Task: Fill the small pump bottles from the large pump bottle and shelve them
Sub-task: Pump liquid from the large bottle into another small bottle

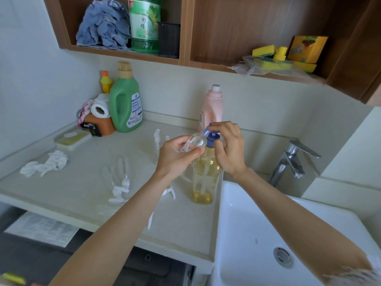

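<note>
The large pump bottle [204, 178] holds yellow liquid and stands on the counter beside the sink, its blue pump head [211, 138] on top. My left hand [177, 155] grips a small clear bottle [195, 142], tilted, with its mouth up against the blue pump's nozzle. My right hand [228, 147] is curled over the blue pump head from above. More small clear bottles [120, 174] and loose white pump tops [119, 191] lie on the counter to the left. Another small bottle with a white pump [157, 141] stands behind my left hand.
A white sink [268, 234] with a chrome tap [292, 162] is at the right. A pink bottle [212, 108], a green jug [125, 104], a paper roll and a crumpled tissue [45, 165] sit on the counter. Wooden shelves [237, 68] above hold sponges, a cloth and a green bottle.
</note>
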